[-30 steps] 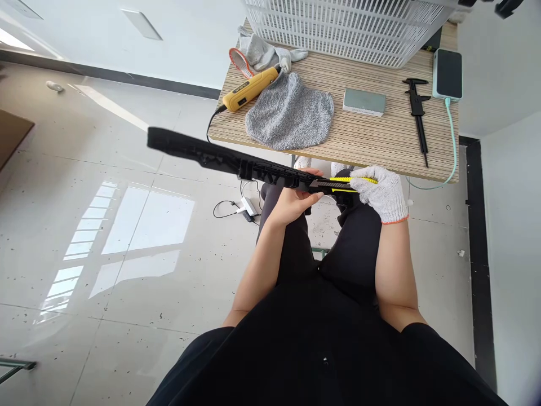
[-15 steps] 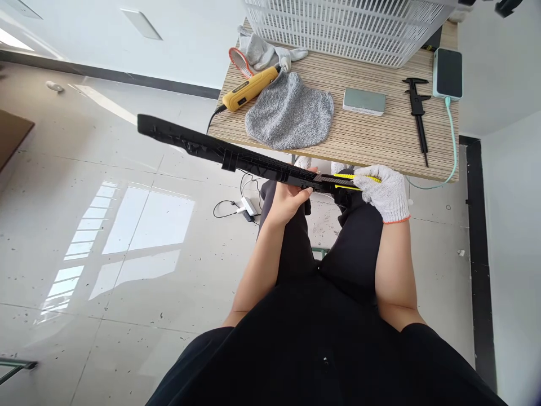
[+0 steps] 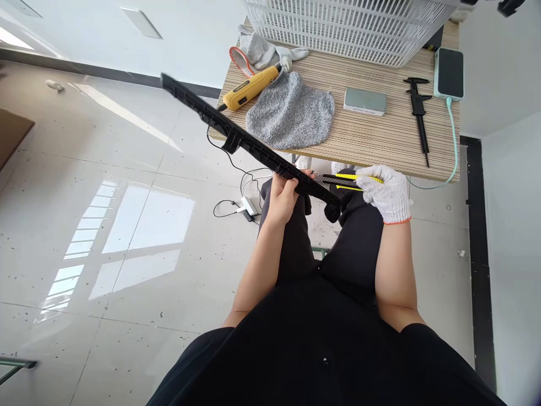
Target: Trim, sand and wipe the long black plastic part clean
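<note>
A long black plastic part [image 3: 262, 150] slants from upper left to lower right above my lap. My bare left hand [image 3: 283, 194] grips it near its lower end, thumb on the near side and fingers partly hidden behind. On my right hand [image 3: 382, 192] is a white knit glove with an orange cuff edge. It is closed around a yellow and black utility knife [image 3: 350, 180], whose blade points left toward the part and my left fingertips. Whether the blade touches the part I cannot tell.
On the wood-grain table [image 3: 363, 135] lie a grey cloth [image 3: 291, 113], a yellow corded tool [image 3: 251, 88], a sharpening stone [image 3: 364, 101], a black caliper [image 3: 418, 115], a phone-like device [image 3: 448, 73] with cable, and a glove [image 3: 264, 51]. A white basket [image 3: 338, 28] stands behind. A power strip [image 3: 249, 206] lies on the floor.
The black plastic part has tilted: its far left end has risen and shifted right, and its near end has dropped. My right hand with the utility knife has barely moved.
</note>
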Motion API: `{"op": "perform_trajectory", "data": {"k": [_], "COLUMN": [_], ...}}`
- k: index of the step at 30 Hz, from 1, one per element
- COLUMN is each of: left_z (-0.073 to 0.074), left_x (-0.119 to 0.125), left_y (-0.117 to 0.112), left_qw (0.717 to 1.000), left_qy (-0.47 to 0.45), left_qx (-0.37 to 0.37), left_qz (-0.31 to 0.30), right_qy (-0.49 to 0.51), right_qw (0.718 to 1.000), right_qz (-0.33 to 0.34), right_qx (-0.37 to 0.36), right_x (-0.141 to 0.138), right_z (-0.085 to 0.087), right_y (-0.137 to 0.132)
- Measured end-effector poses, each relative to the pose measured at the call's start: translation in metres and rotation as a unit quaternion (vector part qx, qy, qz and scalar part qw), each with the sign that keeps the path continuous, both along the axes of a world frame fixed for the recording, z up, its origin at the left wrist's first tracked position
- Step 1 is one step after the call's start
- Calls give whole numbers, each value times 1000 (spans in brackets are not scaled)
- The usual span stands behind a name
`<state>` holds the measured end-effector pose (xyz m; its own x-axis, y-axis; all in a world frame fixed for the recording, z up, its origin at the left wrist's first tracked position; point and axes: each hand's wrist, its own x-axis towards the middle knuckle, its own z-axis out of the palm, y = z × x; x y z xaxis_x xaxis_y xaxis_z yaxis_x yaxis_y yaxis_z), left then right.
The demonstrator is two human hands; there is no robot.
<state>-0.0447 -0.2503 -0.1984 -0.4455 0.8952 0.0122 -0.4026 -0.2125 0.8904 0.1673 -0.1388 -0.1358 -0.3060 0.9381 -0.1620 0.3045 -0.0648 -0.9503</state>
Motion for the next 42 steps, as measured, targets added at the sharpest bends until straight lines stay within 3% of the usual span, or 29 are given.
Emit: {"op": "perform_trajectory", "data": {"k": [7, 13, 20, 37, 42], "left_z": [16, 18, 16, 1, 3], "left_x": [6, 3, -4, -5, -3], "left_y": [0, 1, 0, 1, 1], "left_qw": [997, 996, 993, 999, 999], "left_qy": [-43, -64, -110, 38, 38], "left_qx": [-57, -49, -48, -14, -31], "left_qz": [17, 39, 19, -12, 2], "right_qy": [-3, -2, -7, 5, 22], "right_qw": [1000, 1000, 1000, 1000, 999], "right_qz": [-4, -10, -8, -9, 35], "right_qx": [4, -2, -2, -6, -11], "right_x": [-1, -1, -1, 1, 4], "right_z": [2, 1, 1, -2, -4], "right_y": [-1, -1, 0, 1, 0]}}
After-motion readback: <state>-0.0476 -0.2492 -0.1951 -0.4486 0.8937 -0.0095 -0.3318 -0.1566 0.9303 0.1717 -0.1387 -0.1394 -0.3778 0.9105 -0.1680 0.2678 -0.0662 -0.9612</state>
